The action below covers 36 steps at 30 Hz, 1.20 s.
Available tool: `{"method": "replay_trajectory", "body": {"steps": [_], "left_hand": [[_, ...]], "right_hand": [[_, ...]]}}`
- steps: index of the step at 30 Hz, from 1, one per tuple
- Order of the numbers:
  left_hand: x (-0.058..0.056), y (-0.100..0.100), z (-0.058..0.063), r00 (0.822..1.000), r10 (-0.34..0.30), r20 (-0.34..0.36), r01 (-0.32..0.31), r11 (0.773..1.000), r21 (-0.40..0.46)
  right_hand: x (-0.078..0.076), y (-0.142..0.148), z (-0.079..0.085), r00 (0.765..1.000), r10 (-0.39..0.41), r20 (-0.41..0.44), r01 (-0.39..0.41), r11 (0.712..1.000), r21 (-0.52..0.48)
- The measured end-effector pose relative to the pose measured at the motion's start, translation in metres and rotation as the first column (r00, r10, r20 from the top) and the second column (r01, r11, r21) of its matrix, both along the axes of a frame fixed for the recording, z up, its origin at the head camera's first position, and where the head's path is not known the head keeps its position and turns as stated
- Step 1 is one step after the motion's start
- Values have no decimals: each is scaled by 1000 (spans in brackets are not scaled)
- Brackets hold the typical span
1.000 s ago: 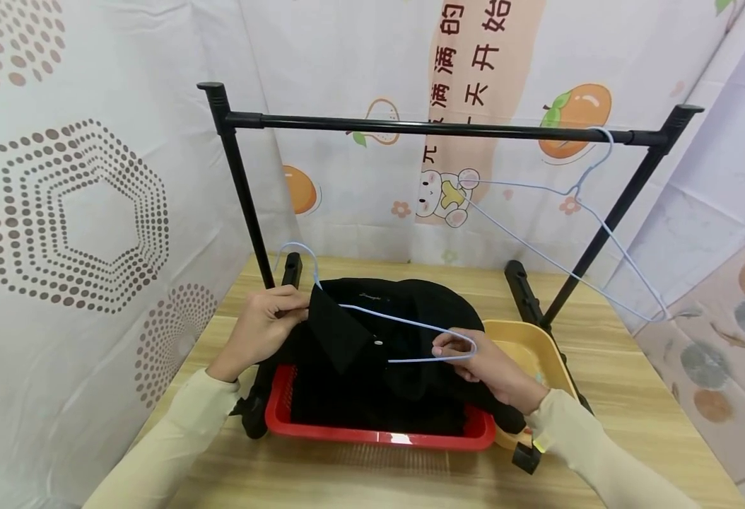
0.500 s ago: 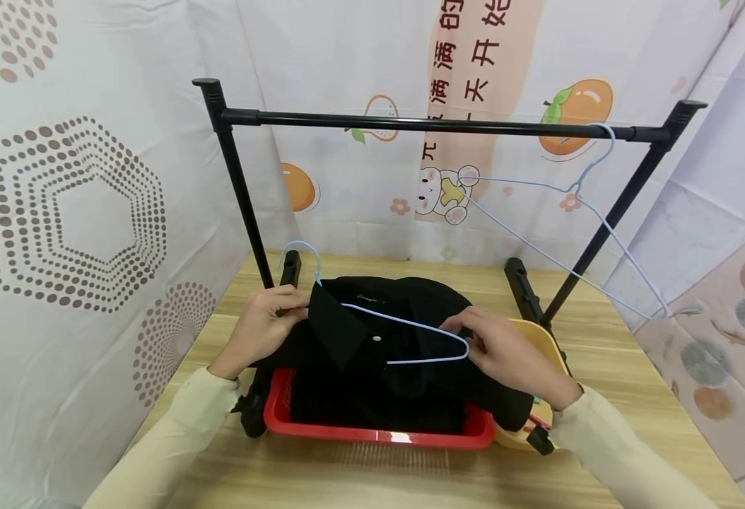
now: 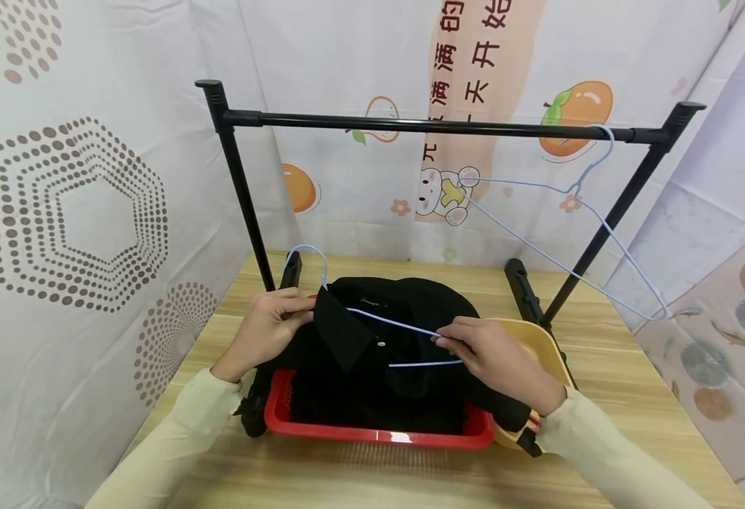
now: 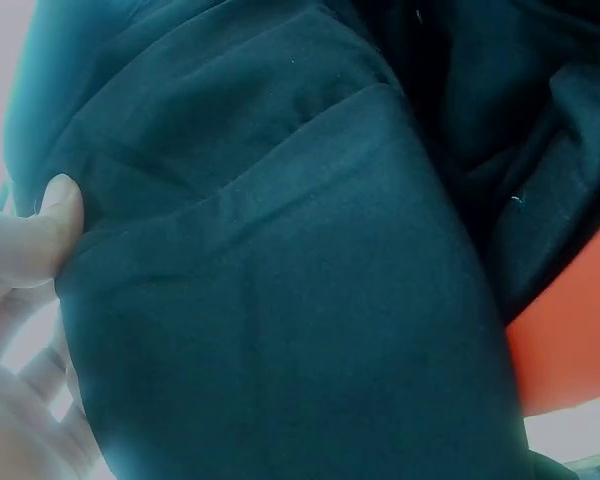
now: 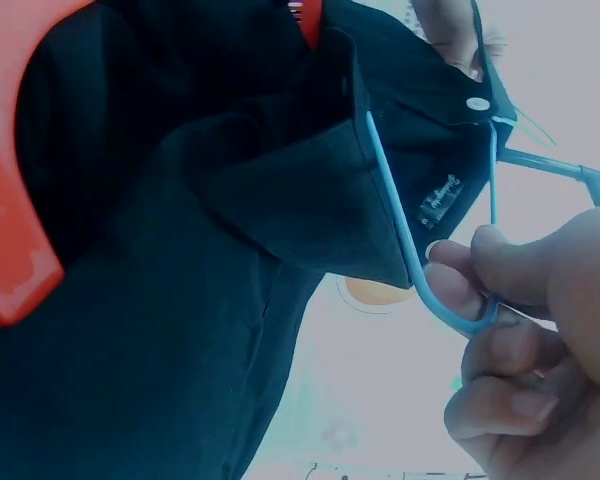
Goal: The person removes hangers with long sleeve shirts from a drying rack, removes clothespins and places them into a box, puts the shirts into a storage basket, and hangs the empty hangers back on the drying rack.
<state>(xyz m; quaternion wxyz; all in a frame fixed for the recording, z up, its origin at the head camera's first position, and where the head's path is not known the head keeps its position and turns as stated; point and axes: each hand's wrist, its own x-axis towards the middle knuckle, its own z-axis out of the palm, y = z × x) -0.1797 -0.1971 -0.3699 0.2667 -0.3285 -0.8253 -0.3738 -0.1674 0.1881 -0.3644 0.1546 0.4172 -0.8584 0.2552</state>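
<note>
A black collared shirt (image 3: 404, 399) lies bunched over a red basket. My left hand (image 3: 264, 329) pinches it beside the collar; in the left wrist view, the thumb of this hand (image 4: 30, 245) presses on the dark cloth. A light-blue wire hanger (image 3: 394, 323) sits partly inside the shirt, its hook sticking up past the collar at the left. Its right end lies outside the cloth, where my right hand (image 3: 500, 360) grips it. Up close in the right wrist view, thumb and fingers of the right hand (image 5: 540, 340) pinch the wire near its bend.
The red basket (image 3: 379, 438) stands on a wooden table (image 3: 640, 438) beneath a black clothes rack (image 3: 398, 125). Another blue hanger (image 3: 577, 189) hangs from the bar's right end. A yellow tray (image 3: 541, 339) sits right of the basket, partly covered by a sleeve. Patterned curtains surround the table.
My right hand shifted right off the hanger's end, then came back to pinch its upper wire. The hanger's hook has moved slightly right. My left hand stays at the collar.
</note>
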Motion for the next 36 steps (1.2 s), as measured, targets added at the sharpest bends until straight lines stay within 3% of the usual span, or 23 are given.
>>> {"method": "replay_trajectory", "body": {"steps": [8, 18, 31, 36], "left_hand": [[2, 0, 1, 1000, -11, 5, 11, 1000, -4], [5, -1, 1, 1000, -9, 30, 10, 999, -31], [7, -6, -4, 996, -66, 53, 68, 997, -40], [9, -10, -7, 993, -95, 66, 98, 995, -32]], "right_hand": [[2, -4, -2, 1000, -13, -7, 13, 999, -44], [-1, 6, -7, 994, -9, -109, -6, 991, -135], [6, 28, -4, 987, -91, -133, 68, 983, -168], [9, 38, -1, 984, -89, -155, 55, 976, -211]]}}
